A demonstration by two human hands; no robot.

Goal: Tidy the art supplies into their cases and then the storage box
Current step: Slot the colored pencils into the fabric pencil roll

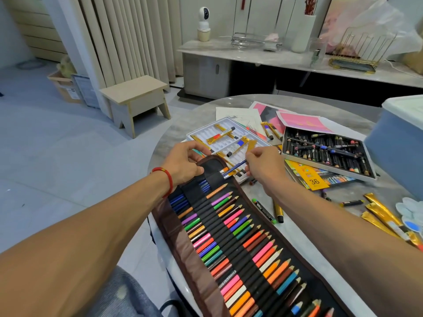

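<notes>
Brown canvas pencil roll (229,243) lies unrolled on the round table (174,126), its loops full of coloured pencils. Left hand (183,163) grips its far end; right hand (263,165) pinches a blue pencil (235,167) there. White tray (225,143) holds paint tubes; crayon box (325,152) sits beside it, blue storage box (400,143) at right.

Pencil roll (229,236) and storage box (398,138) edge-cropped.
</notes>
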